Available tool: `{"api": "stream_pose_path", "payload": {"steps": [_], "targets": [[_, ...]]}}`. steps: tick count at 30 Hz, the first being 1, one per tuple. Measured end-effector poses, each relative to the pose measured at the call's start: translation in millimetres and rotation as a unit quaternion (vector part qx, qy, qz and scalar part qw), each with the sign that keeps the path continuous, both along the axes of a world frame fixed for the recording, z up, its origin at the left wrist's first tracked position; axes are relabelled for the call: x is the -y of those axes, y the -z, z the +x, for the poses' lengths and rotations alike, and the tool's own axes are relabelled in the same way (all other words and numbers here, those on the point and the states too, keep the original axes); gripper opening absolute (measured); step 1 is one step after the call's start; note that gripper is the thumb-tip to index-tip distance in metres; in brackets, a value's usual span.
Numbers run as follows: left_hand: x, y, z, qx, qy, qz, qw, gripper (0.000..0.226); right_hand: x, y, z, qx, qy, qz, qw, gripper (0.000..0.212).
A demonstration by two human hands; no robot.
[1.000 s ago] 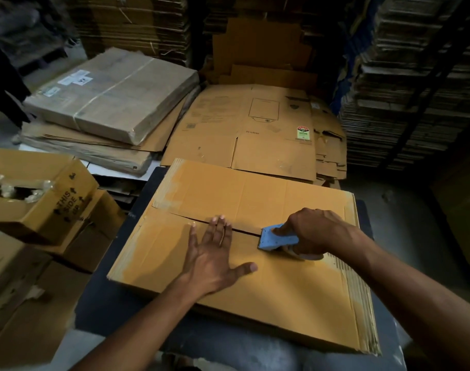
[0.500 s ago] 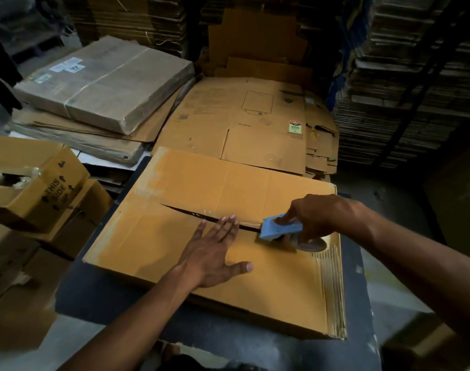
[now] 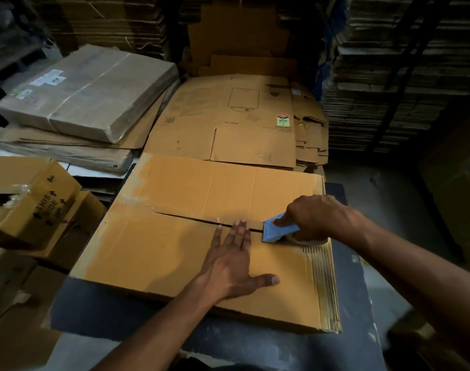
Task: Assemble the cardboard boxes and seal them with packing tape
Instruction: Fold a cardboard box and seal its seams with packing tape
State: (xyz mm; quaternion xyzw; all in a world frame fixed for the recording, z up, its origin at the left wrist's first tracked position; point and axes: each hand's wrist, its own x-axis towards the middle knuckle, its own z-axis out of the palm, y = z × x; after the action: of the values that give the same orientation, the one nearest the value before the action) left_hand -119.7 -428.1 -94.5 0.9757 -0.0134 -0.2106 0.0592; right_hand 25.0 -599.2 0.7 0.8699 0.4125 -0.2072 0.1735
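Box (image 3: 191, 245): matt tan corrugated cardboard, fluted edge exposed at right, glossy clear tape strip along seam. Tape dispenser (image 3: 275, 232): smooth light-blue plastic. Table (image 3: 255, 341): dark, matt, scuffed. Bundle (image 3: 92, 92): grey-brown cardboard under shiny plastic wrap.

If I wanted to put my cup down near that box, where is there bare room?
Bare dark tabletop shows along the box's near edge and right of it. Left hand and right hand with the tape dispenser crowd the seam.

box (image 3: 191, 253): orange-brown | tape dispenser (image 3: 275, 232): light blue | table (image 3: 357, 333): dark
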Motion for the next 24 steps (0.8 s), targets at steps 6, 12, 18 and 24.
{"api": "stream_pose_path", "payload": {"steps": [6, 12, 18, 24], "targets": [[-43.9, 4.2, -10.0, 0.059, 0.002, 0.010, 0.998, 0.116, 1.3, -0.2, 3.7, -0.011, -0.012, 0.001, 1.000, 0.060], [-15.1, -4.0, 1.2, 0.044, -0.014, 0.022, 0.999, 0.131, 2.4, 3.5, 2.3, 0.000, -0.016, 0.009, 1.000, 0.060], [15.3, 7.1, 15.7, 0.054, 0.017, -0.022, 0.998, 0.124, -0.8, -7.7, -4.3, 0.014, -0.001, -0.016, 1.000, 0.060], [16.2, 20.2, 7.2, 0.106, 0.005, -0.026, 0.994, 0.116, 2.8, -28.7, -6.8, 0.004, -0.021, -0.056, 0.998, 0.059]]}}
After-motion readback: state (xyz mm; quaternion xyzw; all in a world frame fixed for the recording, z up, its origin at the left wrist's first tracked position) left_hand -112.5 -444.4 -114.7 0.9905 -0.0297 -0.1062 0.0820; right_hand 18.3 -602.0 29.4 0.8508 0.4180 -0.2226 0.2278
